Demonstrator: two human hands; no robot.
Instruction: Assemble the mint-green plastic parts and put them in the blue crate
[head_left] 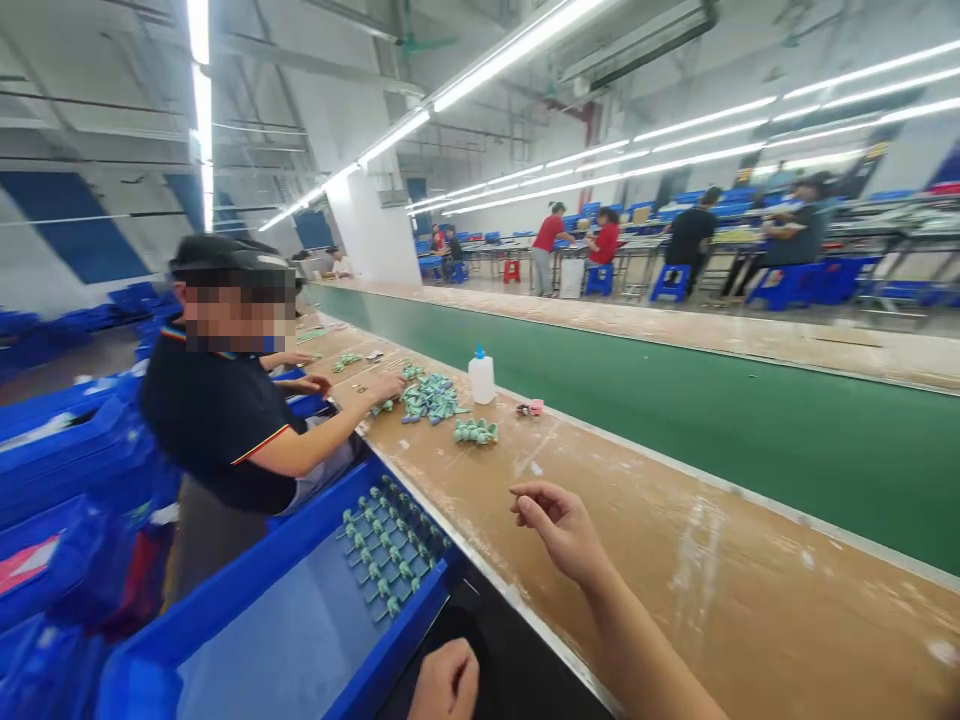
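Note:
My right hand (559, 530) is over the brown worktop, its fingers curled in and thumb and fingertips close together; whatever they pinch, if anything, is too small to make out. Low in the view, my left hand (446, 680) is closed beside the blue tray (292, 610), and its grip is hidden. Rows of small green figures on thin sticks (390, 550) lie at the tray's far end. Ahead of my right hand are a cluster of green pieces (475, 432), a white squeeze bottle with a blue tip (481, 378) and a small pink item (531, 408).
A co-worker in a dark shirt (225, 430) sits at left, one hand reaching to a heap of green and bluish pieces (431, 398). A green conveyor belt (675, 430) runs beyond the worktop (637, 560). Blue bins (60, 560) are stacked at left.

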